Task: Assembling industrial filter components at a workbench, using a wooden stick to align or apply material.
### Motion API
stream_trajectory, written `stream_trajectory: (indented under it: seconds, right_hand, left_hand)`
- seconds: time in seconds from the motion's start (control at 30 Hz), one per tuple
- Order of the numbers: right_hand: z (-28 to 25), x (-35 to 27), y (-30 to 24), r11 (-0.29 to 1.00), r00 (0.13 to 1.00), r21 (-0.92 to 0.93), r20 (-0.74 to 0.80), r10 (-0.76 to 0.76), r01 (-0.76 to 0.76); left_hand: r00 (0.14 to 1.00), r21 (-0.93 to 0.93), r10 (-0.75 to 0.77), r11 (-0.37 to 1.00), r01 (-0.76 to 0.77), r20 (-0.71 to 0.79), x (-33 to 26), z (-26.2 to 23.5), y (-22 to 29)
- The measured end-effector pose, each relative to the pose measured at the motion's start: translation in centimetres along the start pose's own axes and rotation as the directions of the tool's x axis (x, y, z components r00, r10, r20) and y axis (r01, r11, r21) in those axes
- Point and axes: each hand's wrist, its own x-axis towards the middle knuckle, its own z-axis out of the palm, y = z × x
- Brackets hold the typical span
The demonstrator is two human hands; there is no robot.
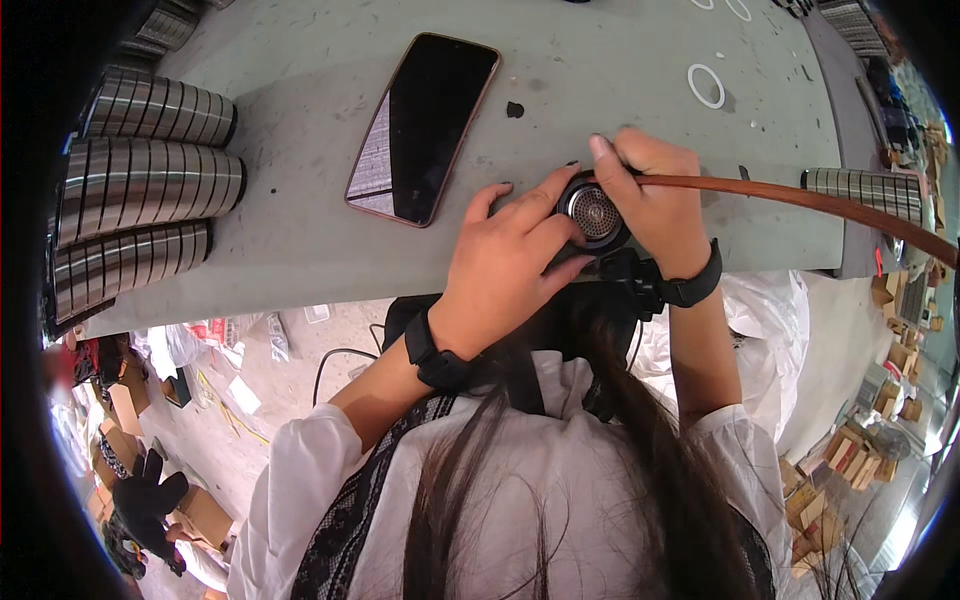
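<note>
At the table's near edge I hold a round metal sink strainer (594, 212) with a perforated centre and a dark rim. My left hand (505, 255) is closed on its left side, thumb below and fingers along the rim. My right hand (660, 195) grips the upper right side, its thumb pressed down by the rim. A long, thin brown strip (790, 192) runs from under the right hand's fingers out to the right edge of the view. Its end at the strainer is hidden by that hand.
A dark-screened phone (425, 130) lies left of my hands on the grey table (300, 255). Stacks of metal discs (150, 190) line the left side; another stack (865, 193) lies at the right. A white ring (706, 87) lies beyond my right hand. Cardboard boxes (850, 455) stand below.
</note>
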Motion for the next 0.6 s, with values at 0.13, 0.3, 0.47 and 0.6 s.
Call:
stream_trajectory:
  seconds: [0.13, 0.3, 0.47, 0.6]
  right_hand:
    - [1.0, 0.2, -0.1, 0.997, 0.997, 0.023, 0.033, -0.077, 0.076]
    - [0.9, -0.1, -0.4, 0.998, 0.993, 0.013, 0.097, -0.062, 0.061]
    - [0.5, -0.8, -1.0, 0.977, 0.972, -0.043, 0.123, -0.202, 0.209]
    - [-0.7, -1.7, -1.3, 0.984, 0.96, -0.036, 0.23, -0.162, 0.175]
  left_hand:
    - [0.999, 0.033, 0.029, 0.999, -0.029, -0.013, -0.2, 0.1, 0.0]
    - [0.996, -0.042, -0.081, 0.996, 0.08, -0.029, -0.1, 0.0, 0.3]
    - [0.994, -0.041, -0.087, 0.996, 0.084, -0.062, -0.1, 0.1, 0.5]
    - [0.996, -0.077, -0.06, 0.996, 0.055, -0.069, 0.0, 0.0, 0.3]
